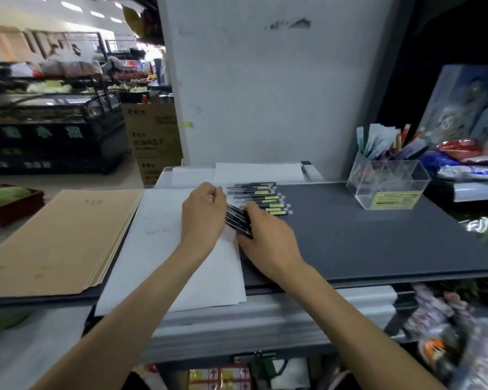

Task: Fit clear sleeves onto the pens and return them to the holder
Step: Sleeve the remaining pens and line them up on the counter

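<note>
Several black pens with yellow labels (261,197) lie side by side on the dark grey counter (364,240), near its back edge. A small bundle of black pens (237,219) sits between my two hands, tilted toward the front right. My right hand (268,237) covers the lower end of this bundle and grips it. My left hand (204,213) rests on the white paper (186,266), its fingertips curled at the left ends of the pens; whether it pinches anything is hidden. The clear acrylic holder (389,182) stands at the back right, its front part holding nothing.
A stack of tan folders (59,243) lies at the left. Packets and sachets stand in the rear part of the holder. Snack bags (462,161) lie at the far right. A white wall panel (265,80) rises behind the counter. Boxes sit below the front edge.
</note>
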A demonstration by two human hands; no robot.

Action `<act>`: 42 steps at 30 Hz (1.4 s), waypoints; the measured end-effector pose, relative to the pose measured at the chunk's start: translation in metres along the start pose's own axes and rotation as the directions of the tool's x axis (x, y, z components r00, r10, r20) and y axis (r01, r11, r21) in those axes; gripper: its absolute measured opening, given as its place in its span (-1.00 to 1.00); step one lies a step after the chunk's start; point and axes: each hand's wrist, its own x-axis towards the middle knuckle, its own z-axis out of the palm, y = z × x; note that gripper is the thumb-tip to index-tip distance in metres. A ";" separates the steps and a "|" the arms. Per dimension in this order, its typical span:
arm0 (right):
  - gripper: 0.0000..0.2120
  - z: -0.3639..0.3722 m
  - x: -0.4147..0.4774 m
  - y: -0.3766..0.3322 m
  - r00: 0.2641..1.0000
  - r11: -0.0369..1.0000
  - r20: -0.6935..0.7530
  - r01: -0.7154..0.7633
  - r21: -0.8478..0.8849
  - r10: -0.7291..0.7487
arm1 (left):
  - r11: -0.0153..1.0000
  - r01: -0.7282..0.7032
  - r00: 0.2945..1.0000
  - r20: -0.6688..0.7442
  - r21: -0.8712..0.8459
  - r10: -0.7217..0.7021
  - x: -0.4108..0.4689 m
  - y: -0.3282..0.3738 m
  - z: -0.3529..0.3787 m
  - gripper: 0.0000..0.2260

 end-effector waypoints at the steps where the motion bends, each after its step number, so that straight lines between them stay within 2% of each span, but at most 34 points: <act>1: -0.71 -0.004 0.001 0.006 1.000 1.000 0.000 0.021 -0.002 -0.021 | 1.000 0.018 1.000 -0.004 -0.017 -0.018 0.002 0.002 0.003 -0.71; 4: -0.71 -0.014 0.010 0.019 0.998 0.996 0.000 0.057 0.068 -0.057 | 0.997 0.044 0.998 -0.036 -0.063 -0.047 0.008 0.008 0.015 -0.74; 7: -0.59 -0.024 0.023 0.031 1.000 0.977 -0.010 0.020 0.214 -0.018 | 0.988 0.088 0.992 -0.074 -0.129 -0.098 0.021 0.014 0.024 -0.74; 9: -0.64 -0.027 0.032 0.039 0.999 0.945 -0.029 -0.031 0.326 0.043 | 0.963 0.153 0.980 -0.093 -0.224 -0.177 0.032 0.013 0.029 -0.74; 10: -0.71 -0.026 0.037 0.043 0.994 0.901 -0.035 -0.083 0.426 0.108 | 0.943 0.182 0.972 -0.094 -0.279 -0.215 0.037 0.012 0.033 -0.73; 12: -0.83 -0.022 0.049 0.047 0.956 0.733 -0.014 -0.215 0.645 0.294 | 0.915 0.212 0.962 -0.092 -0.343 -0.258 0.044 0.011 0.042 -0.71; 14: -0.81 -0.016 0.062 0.049 0.897 0.601 0.034 -0.324 0.731 0.442 | 0.911 0.217 0.960 -0.094 -0.350 -0.265 0.048 0.013 0.052 -0.70; 15: -0.78 -0.013 0.068 0.050 0.880 0.585 0.045 -0.352 0.730 0.473 | 0.920 0.207 0.961 -0.105 -0.334 -0.255 0.049 0.013 0.057 -0.70; 20: -0.75 0.000 0.086 0.059 0.889 0.748 -0.111 -0.298 0.593 0.443 | 0.977 0.120 0.977 -0.154 -0.176 -0.148 0.054 0.010 0.074 -0.67; 23: -0.73 0.005 0.092 0.068 0.902 0.832 -0.146 -0.299 0.468 0.407 | 0.998 0.065 0.986 -0.153 -0.017 -0.067 0.057 0.005 0.080 -0.66; 29: -0.72 0.008 0.093 0.076 0.907 0.918 -0.203 -0.321 0.234 0.369 | 0.949 -0.060 0.977 -0.179 0.311 0.120 0.051 -0.005 0.089 -0.69; 31: -0.69 0.008 0.091 0.076 0.911 0.935 -0.218 -0.324 0.142 0.349 | 0.923 -0.077 0.973 -0.176 0.376 0.153 0.049 -0.005 0.090 -0.69; 36: -0.65 0.010 0.090 0.076 0.917 0.942 -0.214 -0.330 0.066 0.336 | 0.869 -0.151 0.969 -0.103 0.470 0.224 0.047 -0.006 0.091 -0.69; 39: -0.63 0.012 0.093 0.078 0.921 0.931 -0.169 -0.362 -0.042 0.350 | 0.844 -0.128 0.973 -0.097 0.521 0.208 0.048 -0.007 0.091 -0.67; 42: -0.63 0.014 0.092 0.079 0.913 0.921 -0.168 -0.385 -0.053 0.372 | 0.829 -0.120 0.977 -0.084 0.546 0.198 0.049 -0.008 0.092 -0.69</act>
